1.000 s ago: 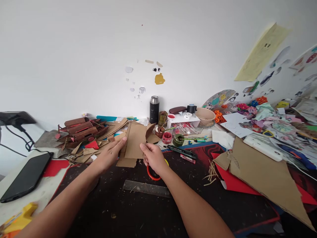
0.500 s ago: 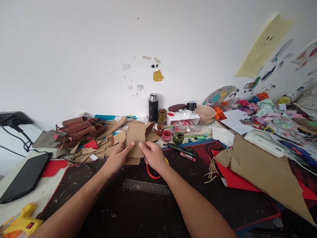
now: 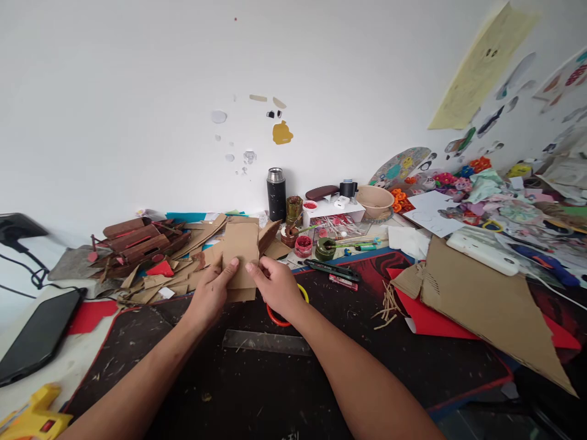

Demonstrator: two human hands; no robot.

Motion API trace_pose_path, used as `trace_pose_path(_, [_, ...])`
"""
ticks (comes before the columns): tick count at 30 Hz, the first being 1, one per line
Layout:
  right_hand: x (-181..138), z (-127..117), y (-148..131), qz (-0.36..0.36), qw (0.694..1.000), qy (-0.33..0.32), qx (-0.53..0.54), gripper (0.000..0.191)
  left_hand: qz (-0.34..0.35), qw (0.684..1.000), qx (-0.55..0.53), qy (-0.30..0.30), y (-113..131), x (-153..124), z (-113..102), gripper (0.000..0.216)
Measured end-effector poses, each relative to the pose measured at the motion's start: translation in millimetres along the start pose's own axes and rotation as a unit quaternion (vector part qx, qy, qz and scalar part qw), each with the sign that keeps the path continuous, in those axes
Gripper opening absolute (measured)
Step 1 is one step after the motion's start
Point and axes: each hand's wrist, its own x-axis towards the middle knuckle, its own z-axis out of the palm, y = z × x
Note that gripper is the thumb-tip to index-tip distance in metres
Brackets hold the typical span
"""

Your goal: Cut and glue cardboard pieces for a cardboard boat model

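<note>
A flat brown cardboard piece (image 3: 241,241) is held up between my two hands above the dark mat. My left hand (image 3: 211,293) grips its left edge, thumb on the face turned to me and fingers behind. On the right edge, my right hand (image 3: 275,286) pinches it the same way. Scissors with a red and yellow handle (image 3: 278,319) lie partly hidden under my right hand. Nearer to me a clear ruler (image 3: 266,343) rests on the mat. Loose cardboard scraps (image 3: 160,281) are heaped left of my hands.
A brown model boat (image 3: 142,244) stands at the left, with a phone (image 3: 41,333) and a yellow glue gun (image 3: 39,415) nearer. Behind are a black thermos (image 3: 276,198) and paint jars (image 3: 303,246). A utility knife (image 3: 331,270) and a large cardboard sheet (image 3: 481,305) lie rightward.
The whole view has shifted slightly, so things appear a little further left and higher. Both hands keep hold of the cardboard piece in nearly the same pose.
</note>
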Motion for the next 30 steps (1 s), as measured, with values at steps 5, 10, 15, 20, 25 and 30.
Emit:
trace_pose_path(5, [-1,1,-3,0.029,0.996,-0.029,0.082,0.037,-0.013,0.997,-0.053,0.046,12,-3,6,0.067])
trace_pose_path(10, [1,-2,-3,0.045,0.995,-0.009,0.086,0.043,-0.019,0.995,-0.073,0.071,18,-3,7,0.067])
trace_pose_path(15, [1,-3,-2,0.047,0.996,-0.017,0.071,0.044,-0.001,0.992,-0.079,0.094,19,0,3,0.058])
trace_pose_path(20, [0,1,1,0.043,0.996,-0.042,0.067,0.044,-0.021,0.990,-0.084,0.108,17,-1,4,0.049])
trace_pose_path(25, [0,3,4,0.045,0.992,-0.058,0.098,0.046,-0.038,0.987,-0.110,0.112,12,-2,6,0.051])
trace_pose_path(30, [-1,4,3,0.047,0.991,-0.066,0.110,0.047,-0.026,0.990,-0.100,0.097,10,0,4,0.051])
